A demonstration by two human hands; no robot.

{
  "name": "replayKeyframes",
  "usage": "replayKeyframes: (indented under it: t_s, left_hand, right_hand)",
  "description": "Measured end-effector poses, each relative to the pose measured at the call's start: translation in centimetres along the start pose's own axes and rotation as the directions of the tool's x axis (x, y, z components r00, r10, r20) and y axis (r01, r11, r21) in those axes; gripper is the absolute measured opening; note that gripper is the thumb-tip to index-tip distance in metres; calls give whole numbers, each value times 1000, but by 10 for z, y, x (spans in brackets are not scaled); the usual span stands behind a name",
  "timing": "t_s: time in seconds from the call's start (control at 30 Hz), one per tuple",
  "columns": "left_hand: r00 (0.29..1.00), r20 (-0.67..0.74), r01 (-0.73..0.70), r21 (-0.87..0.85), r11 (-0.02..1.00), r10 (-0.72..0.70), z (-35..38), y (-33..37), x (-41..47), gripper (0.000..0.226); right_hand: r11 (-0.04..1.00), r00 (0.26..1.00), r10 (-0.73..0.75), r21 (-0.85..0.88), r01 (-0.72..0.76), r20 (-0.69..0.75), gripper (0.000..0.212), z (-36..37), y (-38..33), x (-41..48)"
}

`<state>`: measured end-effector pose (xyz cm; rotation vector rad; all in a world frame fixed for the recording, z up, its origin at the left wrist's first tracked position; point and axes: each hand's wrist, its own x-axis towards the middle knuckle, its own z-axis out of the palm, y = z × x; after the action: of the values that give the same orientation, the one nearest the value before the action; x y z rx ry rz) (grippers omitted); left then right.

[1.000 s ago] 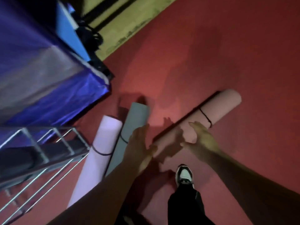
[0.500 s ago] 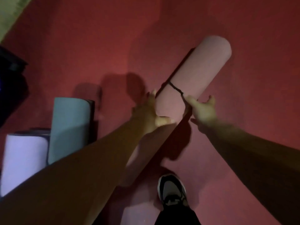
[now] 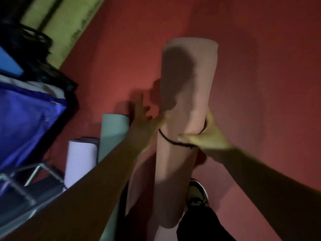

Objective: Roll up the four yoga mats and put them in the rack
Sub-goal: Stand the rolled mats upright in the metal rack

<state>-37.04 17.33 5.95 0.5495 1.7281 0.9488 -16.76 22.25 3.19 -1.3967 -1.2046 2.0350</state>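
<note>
Three rolled mats show over a red floor (image 3: 260, 84). The pink mat (image 3: 187, 94) is held up at centre. A grey mat (image 3: 112, 129) and a lilac mat (image 3: 79, 160) lie side by side at left, near a metal rack (image 3: 32, 174). The right hand (image 3: 206, 138) grips the pink mat at its black band (image 3: 173, 142); the left hand (image 3: 144, 122) has its fingers spread wide beside it.

Left hand (image 3: 144, 119) is smeared with motion blur, so can't tell if it actually touches the pink mat (image 3: 187, 101). Right hand (image 3: 208, 138) only shows its thumb and a bit of finger; the rest sits behind the roll. The left forearm (image 3: 86, 197) covers the near ends of the grey mat (image 3: 114, 129) and lavender mat (image 3: 80, 160). Rack (image 3: 33, 178) is blurry and cut off at the left edge. Only 1 shoe (image 3: 198, 193) shows, half hidden behind the roll.
</note>
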Motion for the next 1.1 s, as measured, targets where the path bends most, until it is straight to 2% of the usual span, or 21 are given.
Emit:
replayKeyframes:
  t_s: [0.1,0.23,0.33,0.4,0.47,0.57,0.63,0.77,0.93,1.0,1.1]
  left_hand:
    - [985,-29,-167,44,985,168,-44,87,-34,141]
    - [936,-87,-325,164,931,342,-106,165,-97,132]
    - [903,-103,-387,222,895,416,-153,205,-153,132]
    - [877,-137,-428,211,879,460,-183,226,-188,135]
    - [869,-167,-440,167,882,465,-209,241,-223,132]
    - [866,-183,-451,111,885,464,-249,259,-285,119]
    - [859,-198,-464,88,881,472,-280,269,-329,108]
    - [852,-292,-439,57,897,436,-350,291,-429,106]
    - [772,-459,-445,102,889,439,-431,305,-549,103]
    - [735,-511,-442,137,887,445,-461,305,-593,111]
    - [673,-575,-430,207,879,465,-506,305,-650,121]
  right_hand:
    - [988,988,-40,-143,61,146,128,49,-56,-36]
    - [961,951,-33,-250,114,307,135,98,-139,-75]
    - [967,916,-83,-189,168,392,133,129,-208,-99]
    - [989,925,-108,-54,137,365,129,154,-255,-118]
    - [983,912,-177,23,182,371,121,184,-297,-140]
    - [952,844,-229,-68,298,486,107,238,-345,-177]
    - [924,813,-230,-144,355,534,112,275,-371,-209]
    - [825,733,-263,-248,509,628,115,355,-420,-281]
    - [738,564,-259,-216,639,784,107,466,-464,-370]
    - [736,494,-241,-174,654,835,103,507,-472,-399]
    - [681,427,-261,-148,717,866,101,568,-474,-434]
